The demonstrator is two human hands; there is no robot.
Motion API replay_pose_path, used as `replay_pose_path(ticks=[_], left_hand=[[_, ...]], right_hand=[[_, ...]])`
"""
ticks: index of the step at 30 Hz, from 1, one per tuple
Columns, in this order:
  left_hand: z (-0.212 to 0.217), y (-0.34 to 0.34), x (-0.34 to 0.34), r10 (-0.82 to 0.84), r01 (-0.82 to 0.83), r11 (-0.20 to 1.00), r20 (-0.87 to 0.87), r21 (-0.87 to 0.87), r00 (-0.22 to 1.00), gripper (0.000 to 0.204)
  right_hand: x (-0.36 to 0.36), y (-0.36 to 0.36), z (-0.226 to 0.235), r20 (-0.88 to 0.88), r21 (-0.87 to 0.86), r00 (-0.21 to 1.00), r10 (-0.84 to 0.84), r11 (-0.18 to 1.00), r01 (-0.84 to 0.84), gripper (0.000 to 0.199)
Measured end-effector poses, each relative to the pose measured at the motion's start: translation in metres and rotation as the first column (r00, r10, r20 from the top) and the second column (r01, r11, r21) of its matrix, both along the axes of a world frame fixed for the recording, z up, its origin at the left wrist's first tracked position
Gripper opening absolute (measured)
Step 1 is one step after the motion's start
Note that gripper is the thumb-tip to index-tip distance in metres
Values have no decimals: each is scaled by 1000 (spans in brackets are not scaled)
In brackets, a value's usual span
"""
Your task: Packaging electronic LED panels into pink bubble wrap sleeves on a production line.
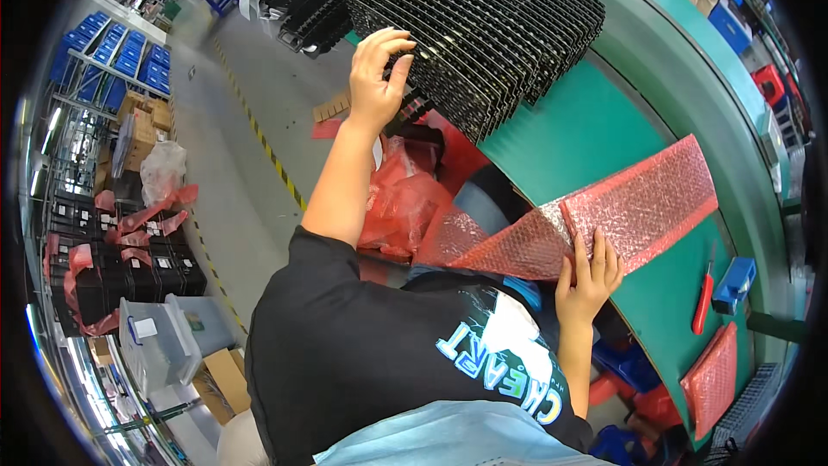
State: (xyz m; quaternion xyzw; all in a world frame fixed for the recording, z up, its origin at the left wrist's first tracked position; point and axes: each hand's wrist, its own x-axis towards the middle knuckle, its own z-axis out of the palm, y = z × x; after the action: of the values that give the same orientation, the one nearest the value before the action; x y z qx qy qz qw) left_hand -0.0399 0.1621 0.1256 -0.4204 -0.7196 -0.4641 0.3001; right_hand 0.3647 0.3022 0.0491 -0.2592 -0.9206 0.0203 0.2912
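Observation:
My left hand is raised beside the near left end of a stack of thin black slotted panels. Its fingers curve apart from the thumb, and I see nothing between them. My right hand lies with fingers stretched over a strip of red bubble wrap. The strip spreads across the green tabletop, and its other end droops over the table's near edge toward my lap. A narrow folded edge of the wrap shows just beyond my fingertips.
A red-handled cutting tool, a blue block-shaped object and a folded red bubble wrap piece lie to the right. Red wrap is heaped below the panels. Black cases and clear plastic bins stand at left.

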Motion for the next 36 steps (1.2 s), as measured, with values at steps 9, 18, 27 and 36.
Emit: replay_pose_path(ticks=[9, 18, 27, 36], left_hand=[[20, 16, -52, -416, 336, 847, -118, -412, 902, 37], [2, 19, -69, -305, 262, 945, -246, -193, 920, 56], [101, -21, 14, -593, 585, 805, 157, 100, 790, 25], [82, 6, 80, -796, 508, -426, -42, 749, -604, 9]], right_hand=[[9, -5, 1, -3, -44, 1000, -29, 999, 29, 52], [7, -3, -1, -14, -59, 999, -32, 998, 31, 54], [22, 4, 21, -170, -257, 982, 80, 959, -122, 47], [60, -20, 37, -345, -807, 921, 181, 444, -390, 33]])
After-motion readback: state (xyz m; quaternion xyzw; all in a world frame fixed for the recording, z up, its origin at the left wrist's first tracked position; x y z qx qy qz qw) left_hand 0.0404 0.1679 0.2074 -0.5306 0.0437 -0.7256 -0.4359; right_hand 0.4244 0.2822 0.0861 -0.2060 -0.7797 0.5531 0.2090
